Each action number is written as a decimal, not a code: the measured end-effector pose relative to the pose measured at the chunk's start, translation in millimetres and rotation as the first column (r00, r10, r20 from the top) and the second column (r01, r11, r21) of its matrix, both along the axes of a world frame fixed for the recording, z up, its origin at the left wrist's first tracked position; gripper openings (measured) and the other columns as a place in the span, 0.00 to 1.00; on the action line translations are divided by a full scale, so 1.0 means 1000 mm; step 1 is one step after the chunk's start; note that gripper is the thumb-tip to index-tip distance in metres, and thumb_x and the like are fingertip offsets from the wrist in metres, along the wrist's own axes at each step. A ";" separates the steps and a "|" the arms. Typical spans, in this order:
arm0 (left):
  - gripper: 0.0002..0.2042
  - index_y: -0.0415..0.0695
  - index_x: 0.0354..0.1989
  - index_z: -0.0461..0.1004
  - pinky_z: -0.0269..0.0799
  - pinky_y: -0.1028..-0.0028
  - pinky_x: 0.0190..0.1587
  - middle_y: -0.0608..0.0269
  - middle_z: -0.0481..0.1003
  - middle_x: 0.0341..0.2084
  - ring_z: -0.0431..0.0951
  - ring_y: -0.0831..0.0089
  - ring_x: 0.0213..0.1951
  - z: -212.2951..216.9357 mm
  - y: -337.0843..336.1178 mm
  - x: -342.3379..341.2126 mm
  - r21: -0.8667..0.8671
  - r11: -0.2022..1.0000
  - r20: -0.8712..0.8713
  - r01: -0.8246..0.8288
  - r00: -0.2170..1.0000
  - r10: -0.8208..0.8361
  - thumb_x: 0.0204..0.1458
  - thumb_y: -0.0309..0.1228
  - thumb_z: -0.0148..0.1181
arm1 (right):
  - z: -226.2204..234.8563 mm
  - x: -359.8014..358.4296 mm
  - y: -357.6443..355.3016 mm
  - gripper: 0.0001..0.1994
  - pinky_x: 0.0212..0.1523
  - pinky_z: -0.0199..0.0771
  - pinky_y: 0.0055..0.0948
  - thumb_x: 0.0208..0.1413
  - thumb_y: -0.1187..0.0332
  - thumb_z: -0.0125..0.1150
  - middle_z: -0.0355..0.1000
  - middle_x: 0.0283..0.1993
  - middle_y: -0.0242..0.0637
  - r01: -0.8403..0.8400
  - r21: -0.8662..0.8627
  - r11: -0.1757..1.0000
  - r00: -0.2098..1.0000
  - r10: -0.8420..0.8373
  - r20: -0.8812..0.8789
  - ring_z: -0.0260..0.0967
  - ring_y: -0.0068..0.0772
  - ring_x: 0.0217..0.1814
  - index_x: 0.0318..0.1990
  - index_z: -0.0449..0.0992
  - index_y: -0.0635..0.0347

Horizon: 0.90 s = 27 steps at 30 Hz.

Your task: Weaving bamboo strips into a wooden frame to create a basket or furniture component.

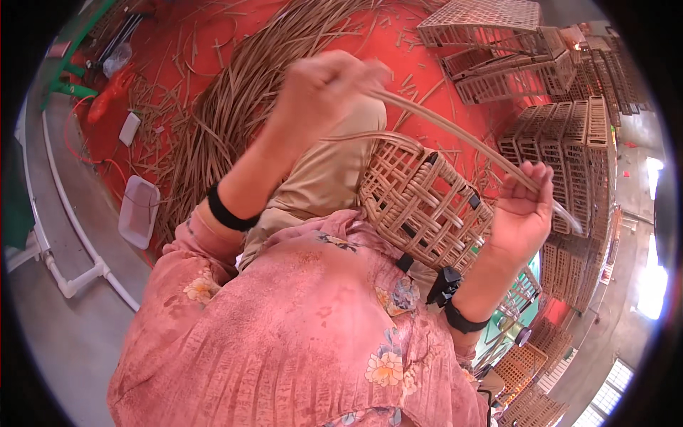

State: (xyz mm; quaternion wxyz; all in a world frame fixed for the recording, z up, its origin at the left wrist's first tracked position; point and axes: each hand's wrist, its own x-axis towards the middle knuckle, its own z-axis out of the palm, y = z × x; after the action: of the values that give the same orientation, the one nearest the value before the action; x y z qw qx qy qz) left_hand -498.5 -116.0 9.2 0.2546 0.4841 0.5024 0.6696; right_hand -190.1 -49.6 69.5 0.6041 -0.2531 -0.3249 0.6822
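Floral pink fabric of a shirt (306, 320) fills the foreground as a seated weaver stretches a long brown strip (455, 132) between two hands. The strip runs into the left hand (324, 85), blurred but with its grip curled closed; the grip of the right hand (523, 210) is narrow, fingers bent around the strip, whose blurred tip juts out beyond. Below the strip, a lattice basket (427, 206) leans tilted at the lap, beside a leg in tan trousers (327, 167).

Good handling here would probably mean keeping the strip flat and untwisted, pulling evenly with both hands so it neither kinks nor splits, and bracing the basket against the lap. The loose tip could snag in the lattice and deserves watching.

Underfoot, red floor covering (156, 53) is strewn with offcuts and a thick heap of strips (242, 92). A white tray (137, 213) lies at left, near white piping (114, 285). Stacked woven frames (562, 142) line the right side of the room, with bright windows (651, 285) beyond.
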 end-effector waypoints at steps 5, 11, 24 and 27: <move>0.17 0.38 0.34 0.80 0.47 0.83 0.20 0.79 0.59 0.14 0.55 0.89 0.16 -0.044 -0.005 -0.071 -0.187 0.982 0.365 -0.030 0.926 0.098 0.61 0.42 0.58 | 0.005 0.030 0.006 0.16 0.49 0.81 0.40 0.69 0.60 0.46 0.74 0.55 0.48 0.005 0.017 1.000 0.998 -0.006 0.057 0.72 0.47 0.58 0.52 0.74 0.62; 0.16 0.39 0.35 0.79 0.45 0.83 0.20 0.80 0.60 0.14 0.54 0.91 0.16 -0.093 0.000 -0.098 -0.115 0.993 0.549 -0.023 0.832 0.083 0.59 0.42 0.61 | 0.008 0.005 -0.010 0.12 0.29 0.73 0.20 0.62 0.64 0.60 0.76 0.37 0.37 0.275 0.035 0.961 0.787 -0.245 0.566 0.74 0.26 0.36 0.47 0.77 0.63; 0.10 0.41 0.43 0.77 0.73 0.70 0.45 0.58 0.78 0.38 0.79 0.64 0.43 0.019 -0.012 0.040 0.281 0.957 -0.312 0.068 0.950 0.025 0.55 0.29 0.62 | 0.002 -0.095 -0.062 0.10 0.28 0.77 0.22 0.54 0.75 0.65 0.77 0.31 0.39 -0.046 0.039 0.998 0.641 -0.001 0.768 0.75 0.27 0.27 0.42 0.77 0.71; 0.09 0.41 0.38 0.78 0.71 0.70 0.42 0.60 0.78 0.31 0.78 0.65 0.38 0.017 -0.015 0.054 0.032 0.954 -0.080 0.299 0.952 -0.295 0.51 0.30 0.65 | 0.001 -0.089 -0.062 0.10 0.27 0.79 0.24 0.59 0.72 0.62 0.78 0.32 0.41 -0.074 -0.003 0.997 0.785 0.060 0.616 0.77 0.29 0.28 0.43 0.77 0.70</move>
State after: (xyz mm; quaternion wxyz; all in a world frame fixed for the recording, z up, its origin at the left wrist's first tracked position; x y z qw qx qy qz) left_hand -445.0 -131.3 26.2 0.3230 0.5841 0.4184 0.6160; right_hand -278.9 -112.0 70.9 0.4434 -0.4434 -0.5201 0.5799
